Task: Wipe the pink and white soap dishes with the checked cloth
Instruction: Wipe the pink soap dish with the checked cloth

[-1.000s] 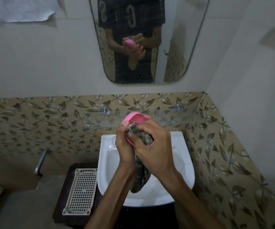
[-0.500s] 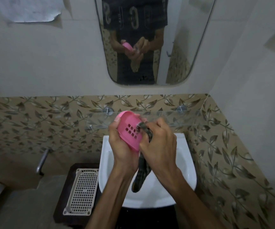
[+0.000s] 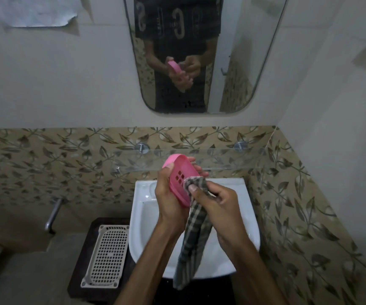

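Note:
My left hand (image 3: 168, 194) grips the pink soap dish (image 3: 181, 176) above the basin, tilted so its slotted inside faces me. My right hand (image 3: 216, 202) holds the checked cloth (image 3: 192, 241), bunched at the fingertips and pressed against the dish's lower inside edge. The rest of the cloth hangs down over the basin. A white perforated tray (image 3: 106, 257), possibly the white dish, lies to the left on a dark stand.
A white wash basin (image 3: 143, 216) sits below my hands. A glass shelf (image 3: 232, 157) runs along the leaf-patterned tiles just behind the dish. A mirror (image 3: 232, 62) hangs above. A metal pipe (image 3: 53, 213) sticks out at the left wall.
The dish has turned from edge-on to showing its slotted inside. My right hand has slid from covering the dish down to its lower edge, and more cloth hangs free.

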